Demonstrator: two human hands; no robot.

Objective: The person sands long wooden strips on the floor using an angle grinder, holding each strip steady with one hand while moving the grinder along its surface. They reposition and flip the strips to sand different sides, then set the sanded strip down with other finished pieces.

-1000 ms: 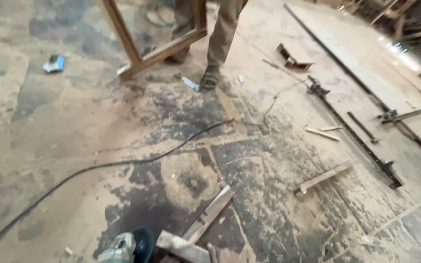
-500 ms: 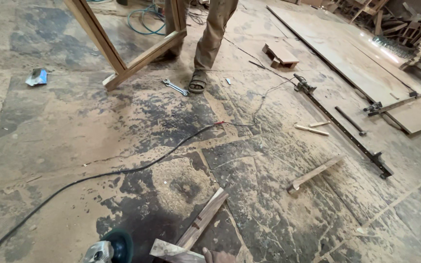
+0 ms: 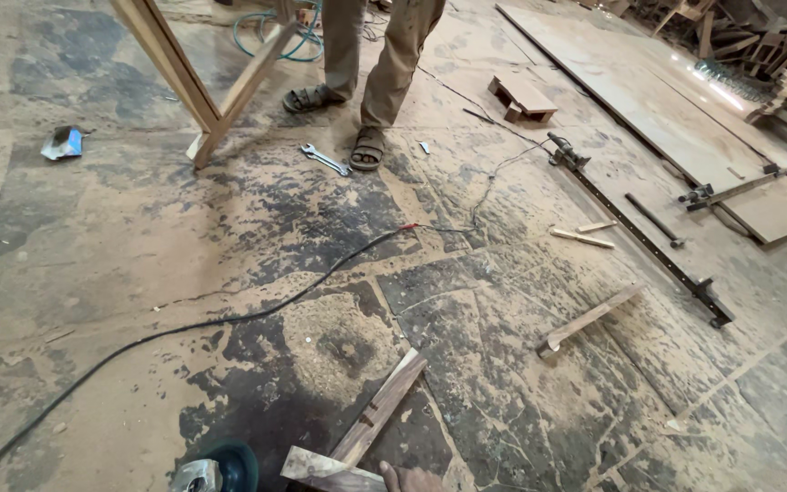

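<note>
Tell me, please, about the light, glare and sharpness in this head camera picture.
Head view: soft, even light with faint shadows; a bright glare patch on the long pale wooden board at upper right; the dusty stone floor, thin black cable and silver spanner are sharp; the person's hand and the green-disc angle grinder are cut off by the bottom edge.

Single head cam, worn high, tilted down & fwd over a dusty workshop floor [image 3: 138,237]. Near edge at bottom: fingertips of one hand [image 3: 409,477] just enter frame. Far edge at top: another person's legs [image 3: 384,64], cut off above the knees. No 2nd view.
</note>
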